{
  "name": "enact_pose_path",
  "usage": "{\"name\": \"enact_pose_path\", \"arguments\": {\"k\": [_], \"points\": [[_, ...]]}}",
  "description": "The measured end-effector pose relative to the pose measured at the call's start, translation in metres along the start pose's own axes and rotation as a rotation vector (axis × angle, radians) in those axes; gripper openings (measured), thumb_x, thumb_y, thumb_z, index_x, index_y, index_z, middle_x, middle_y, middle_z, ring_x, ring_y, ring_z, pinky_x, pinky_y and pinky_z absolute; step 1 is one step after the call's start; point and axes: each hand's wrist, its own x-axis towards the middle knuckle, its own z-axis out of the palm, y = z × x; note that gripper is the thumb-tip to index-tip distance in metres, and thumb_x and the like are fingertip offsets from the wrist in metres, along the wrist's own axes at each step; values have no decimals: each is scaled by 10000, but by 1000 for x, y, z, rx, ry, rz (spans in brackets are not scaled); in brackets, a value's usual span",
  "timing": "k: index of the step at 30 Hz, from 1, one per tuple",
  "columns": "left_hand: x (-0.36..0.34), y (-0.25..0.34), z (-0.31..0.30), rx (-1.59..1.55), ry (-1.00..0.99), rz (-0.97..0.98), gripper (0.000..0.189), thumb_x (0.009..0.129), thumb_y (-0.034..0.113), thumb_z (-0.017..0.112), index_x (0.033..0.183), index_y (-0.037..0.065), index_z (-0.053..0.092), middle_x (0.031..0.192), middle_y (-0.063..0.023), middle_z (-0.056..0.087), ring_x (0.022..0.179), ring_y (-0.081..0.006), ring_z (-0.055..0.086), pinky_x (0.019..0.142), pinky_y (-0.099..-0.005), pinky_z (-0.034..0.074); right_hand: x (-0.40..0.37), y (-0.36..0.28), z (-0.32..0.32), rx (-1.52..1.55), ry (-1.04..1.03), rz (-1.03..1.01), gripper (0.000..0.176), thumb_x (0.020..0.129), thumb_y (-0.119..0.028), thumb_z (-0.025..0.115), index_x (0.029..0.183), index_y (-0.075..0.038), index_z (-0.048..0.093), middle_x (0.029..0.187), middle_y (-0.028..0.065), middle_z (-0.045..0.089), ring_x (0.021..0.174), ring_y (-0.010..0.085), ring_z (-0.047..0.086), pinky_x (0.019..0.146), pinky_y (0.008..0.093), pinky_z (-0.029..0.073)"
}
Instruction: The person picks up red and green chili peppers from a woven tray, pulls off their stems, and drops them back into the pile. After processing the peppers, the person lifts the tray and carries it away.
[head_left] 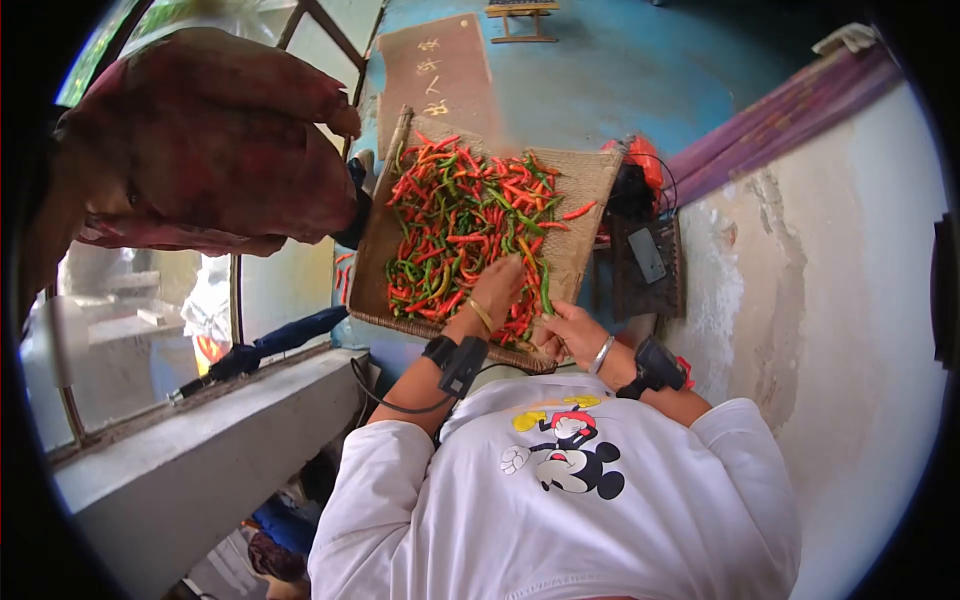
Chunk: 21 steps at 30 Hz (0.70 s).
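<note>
A woven basket (pixel 578 245) in front of my body holds a heap of red and green chili peppers (pixel 470 205). My left hand (pixel 492 292) is over the near part of the heap with its back toward me. Its fingers look drawn together, and what they hold is hidden. Close to the basket's near right corner, my right hand (pixel 575 332) is closed, with a green chili pepper (pixel 545 288) sticking up from its thumb and fingers. Both wrists wear black devices, and a cable runs from the left one.
Another person in dark red patterned clothing (pixel 220 150) is close at the upper left. A phone (pixel 646 255) lies on a dark stool (pixel 655 295) to the right, near a red bag (pixel 642 165). A folded umbrella (pixel 270 345) rests on the left ledge (pixel 220 430).
</note>
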Motion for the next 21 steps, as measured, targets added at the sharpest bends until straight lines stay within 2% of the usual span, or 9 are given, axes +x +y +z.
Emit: {"name": "enact_pose_path", "arguments": {"k": [2, 7, 9, 14, 16, 17, 18, 20, 21], "points": [[-6, -25, -10, -137, -252, -109, 275, 851, 262, 468, 1037, 61, 454, 876, -48, 534, 800, -153, 524, 728, -314, 443, 10, -4, -2, -135, -81, 60, 133, 831, -159, 441, 839, -38, 496, 611, 39, 542, 438, 92, 499, 363, 200, 386], [-29, -54, -4, -338, -39, 44, 230, 866, 245, 433, 1000, 63, 472, 738, -27, 545, 682, -143, 545, 627, -264, 463, 31, -10, -14, -526, -328, 220, 163, 837, -189, 437, 803, -47, 511, 573, 27, 536, 422, 78, 487, 368, 190, 380], [-35, -64, 3, -462, 134, 129, 240, 873, 239, 419, 994, 40, 474, 708, -28, 544, 677, -149, 544, 625, -266, 463, 31, -19, -19, -574, -387, 218, 173, 841, -189, 426, 809, -41, 509, 574, 25, 537, 426, 75, 487, 383, 185, 385], [-52, -98, 30, -711, 341, 214, 269, 879, 241, 403, 1018, 19, 464, 689, -30, 537, 667, -154, 540, 613, -266, 463, 23, -40, -37, -638, -597, 262, 173, 843, -178, 427, 801, -34, 513, 551, 19, 528, 456, 74, 502, 415, 186, 398], [-57, -102, 42, -764, 396, 211, 288, 882, 248, 393, 1034, 12, 459, 662, -28, 525, 655, -153, 535, 600, -262, 462, 22, -52, -38, -987, -785, 134, 187, 833, -161, 444, 716, -39, 524, 527, 18, 518, 479, 76, 509, 437, 192, 402], [-62, -106, 45, -757, 471, 150, 276, 880, 259, 395, 1008, 29, 477, 641, -13, 516, 595, -127, 521, 537, -241, 454, 16, -58, -34, -1114, -800, 21, 233, 822, -160, 465, 630, -38, 515, 499, 16, 506, 474, 79, 505, 436, 203, 396], [-67, -110, 47, -775, 487, 156, 276, 880, 259, 395, 1008, 29, 477, 641, -13, 516, 595, -127, 521, 537, -241, 454, 17, -57, -38, -1125, -820, 31, 233, 822, -160, 465, 630, -38, 515, 499, 16, 506, 474, 79, 505, 436, 203, 396], [-73, -116, 46, -711, 464, 86, 264, 876, 275, 401, 976, 51, 497, 619, 7, 508, 523, -97, 492, 442, -217, 412, 21, -52, -44, -1498, -954, -764, 276, 817, -204, 465, 615, -23, 517, 476, 21, 499, 426, 101, 493, 427, 251, 401], [-75, -120, 47, -717, 449, 70, 256, 872, 285, 406, 951, 64, 509, 605, 24, 503, 476, -83, 468, 383, -203, 363, 22, -49, -44, -1497, -973, -761, 276, 817, -204, 465, 615, -23, 517, 476, 21, 499, 426, 101, 493, 427, 251, 401]]}}
